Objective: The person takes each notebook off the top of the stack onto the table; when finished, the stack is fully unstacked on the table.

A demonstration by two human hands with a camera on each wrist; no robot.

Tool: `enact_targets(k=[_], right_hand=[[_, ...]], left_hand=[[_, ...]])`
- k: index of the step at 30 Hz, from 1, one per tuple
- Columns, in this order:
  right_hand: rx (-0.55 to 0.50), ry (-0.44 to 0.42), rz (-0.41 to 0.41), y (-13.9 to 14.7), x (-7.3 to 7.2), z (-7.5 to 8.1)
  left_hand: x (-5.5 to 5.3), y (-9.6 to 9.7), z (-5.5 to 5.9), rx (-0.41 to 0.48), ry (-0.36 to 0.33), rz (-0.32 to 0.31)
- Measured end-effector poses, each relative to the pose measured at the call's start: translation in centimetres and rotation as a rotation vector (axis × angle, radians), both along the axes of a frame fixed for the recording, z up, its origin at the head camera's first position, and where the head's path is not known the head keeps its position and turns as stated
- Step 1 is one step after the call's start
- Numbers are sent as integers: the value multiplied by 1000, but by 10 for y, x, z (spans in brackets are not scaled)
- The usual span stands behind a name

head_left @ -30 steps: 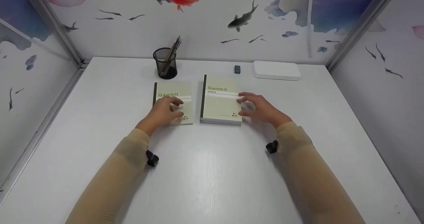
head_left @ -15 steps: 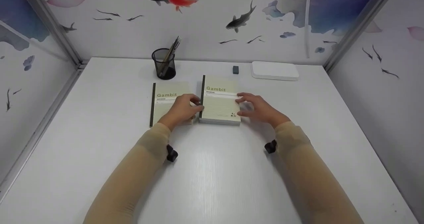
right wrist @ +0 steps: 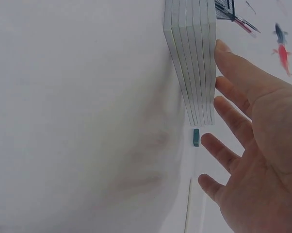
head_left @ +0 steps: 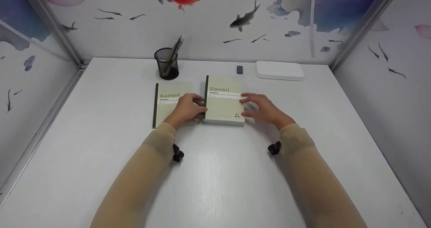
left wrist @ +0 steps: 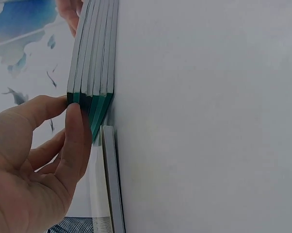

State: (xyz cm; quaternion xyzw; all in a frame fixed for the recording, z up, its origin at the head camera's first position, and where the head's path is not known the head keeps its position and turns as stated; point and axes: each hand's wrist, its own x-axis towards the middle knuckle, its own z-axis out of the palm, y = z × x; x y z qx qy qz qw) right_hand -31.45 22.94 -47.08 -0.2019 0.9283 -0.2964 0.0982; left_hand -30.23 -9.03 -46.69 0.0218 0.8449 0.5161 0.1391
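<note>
A stack of several pale Gambit notebooks (head_left: 224, 101) lies in the middle of the table, dark spines to the left. My left hand (head_left: 187, 107) touches this spine side, fingers bent; in the left wrist view its thumb and a finger meet the upper spines (left wrist: 90, 97), with no notebook visibly lifted. On the opposite side, my right hand (head_left: 266, 109) rests its spread fingertips against the page edges (right wrist: 194, 63). Left of the stack lies a single notebook (head_left: 165, 111), partly hidden under my left hand.
Behind the notebooks stands a black mesh pen cup (head_left: 167, 66) with pens in it. A small dark eraser-like block (head_left: 239, 69) and a flat white case (head_left: 279, 70) lie along the back of the white table (head_left: 208, 174). Printed walls enclose three sides.
My left hand has moved right, from over the single notebook to the stack's spine side, uncovering more of that notebook. My right hand has stayed at the stack's right edge.
</note>
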Motion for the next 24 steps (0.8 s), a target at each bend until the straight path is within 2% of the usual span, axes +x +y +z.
enact_targets(k=[4, 7, 10, 16, 24], right_hand=[[75, 80, -12, 0, -1, 3], [106, 108, -7, 1, -2, 2], [99, 120, 5, 2, -3, 1], [51, 122, 15, 3, -2, -1], [26, 98, 27, 5, -2, -3]], left_hand=[[-1, -1, 2, 24, -9, -2], [-1, -2, 2, 24, -15, 1], [0, -3, 2, 35, -30, 1], [0, -6, 5, 114, -94, 32], [-4, -9, 2, 202, -150, 49]])
